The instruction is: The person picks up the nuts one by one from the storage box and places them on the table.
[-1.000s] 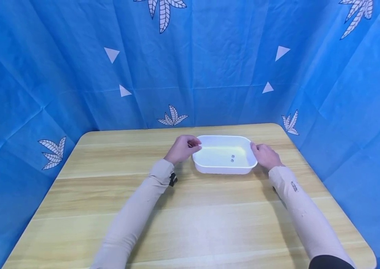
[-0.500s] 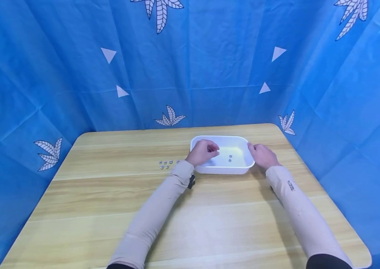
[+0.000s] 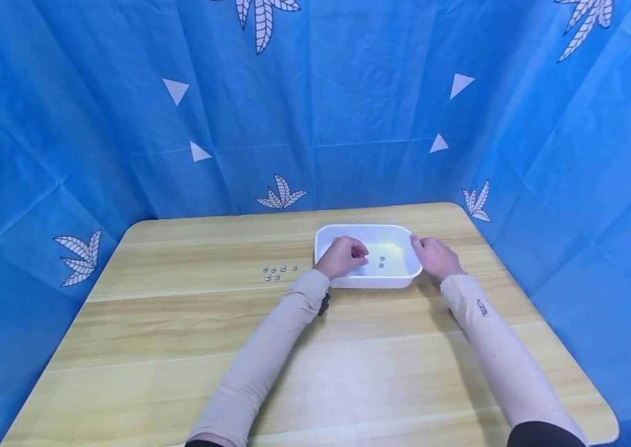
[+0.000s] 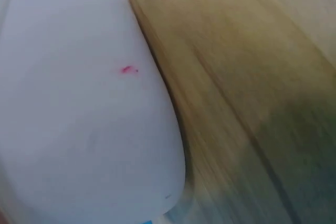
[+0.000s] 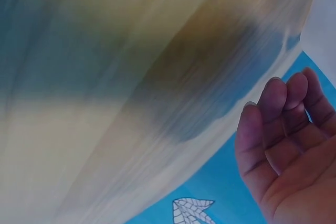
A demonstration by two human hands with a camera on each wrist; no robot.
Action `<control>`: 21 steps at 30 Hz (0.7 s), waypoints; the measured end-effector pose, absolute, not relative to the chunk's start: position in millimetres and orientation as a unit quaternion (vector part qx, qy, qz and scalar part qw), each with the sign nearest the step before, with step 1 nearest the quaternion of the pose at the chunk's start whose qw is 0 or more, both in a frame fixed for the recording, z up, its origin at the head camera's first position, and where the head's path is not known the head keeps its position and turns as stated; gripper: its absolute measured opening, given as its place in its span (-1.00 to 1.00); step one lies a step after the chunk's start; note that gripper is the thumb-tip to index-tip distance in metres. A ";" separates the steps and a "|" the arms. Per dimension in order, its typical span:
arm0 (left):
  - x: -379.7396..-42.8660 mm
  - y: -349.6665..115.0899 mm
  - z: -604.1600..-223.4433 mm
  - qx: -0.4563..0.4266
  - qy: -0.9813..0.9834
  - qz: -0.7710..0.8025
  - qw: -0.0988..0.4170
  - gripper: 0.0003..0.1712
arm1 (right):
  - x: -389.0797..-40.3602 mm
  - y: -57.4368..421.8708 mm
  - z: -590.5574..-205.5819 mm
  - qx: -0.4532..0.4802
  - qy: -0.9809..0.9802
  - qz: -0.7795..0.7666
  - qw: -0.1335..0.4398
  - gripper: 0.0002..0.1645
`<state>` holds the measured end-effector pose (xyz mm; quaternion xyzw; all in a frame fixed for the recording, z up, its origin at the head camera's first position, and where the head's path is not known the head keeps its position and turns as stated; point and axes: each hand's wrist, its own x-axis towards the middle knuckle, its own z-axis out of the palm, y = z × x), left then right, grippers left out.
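A white plastic basin (image 3: 375, 282) stands toward the back of the table. My left hand (image 3: 343, 256) reaches over its left side, fingertips and thumb bent toward each other above its floor. I cannot tell whether something small is between them. Two small silver metal pieces, like nuts (image 3: 381, 261), lie inside, just right of these fingertips. My right hand (image 3: 435, 256) holds the basin's right rim, thumb over the edge. In the right wrist view its curled fingers (image 5: 273, 98) show beside the basin. The left wrist view shows the basin's outer wall (image 4: 89, 103) close up.
Several more small silver pieces (image 3: 283, 269) lie in two rows on the wooden table (image 3: 181, 347), left of the basin. A blue patterned curtain (image 3: 259, 105) hangs behind the table and along its sides.
My left hand has moved right, from beside the basin's left rim to inside over its floor, bringing the silver pieces on the table into sight. My right hand stays at the rim.
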<state>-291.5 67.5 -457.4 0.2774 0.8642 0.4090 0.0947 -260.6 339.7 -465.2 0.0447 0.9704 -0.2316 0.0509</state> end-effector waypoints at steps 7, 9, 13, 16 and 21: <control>-295.0 72.6 -463.0 0.287 0.874 0.378 0.109 -0.76 | -259.6 339.1 -465.4 0.043 0.972 -0.226 0.046 0.01; -294.7 74.6 -463.1 0.289 0.879 0.363 0.111 -0.75 | -258.9 339.0 -465.2 0.042 0.973 -0.224 0.046 0.00; -293.2 78.0 -462.2 0.300 0.887 0.334 0.110 -0.76 | -257.8 338.8 -465.1 0.040 0.973 -0.222 0.051 0.00; -292.9 81.0 -461.4 0.311 0.890 0.317 0.102 -0.76 | -257.9 338.9 -465.2 0.039 0.974 -0.219 0.051 0.01; -294.8 87.1 -462.0 0.321 0.891 0.307 0.097 -0.75 | -258.7 338.6 -465.6 0.039 0.975 -0.215 0.046 0.02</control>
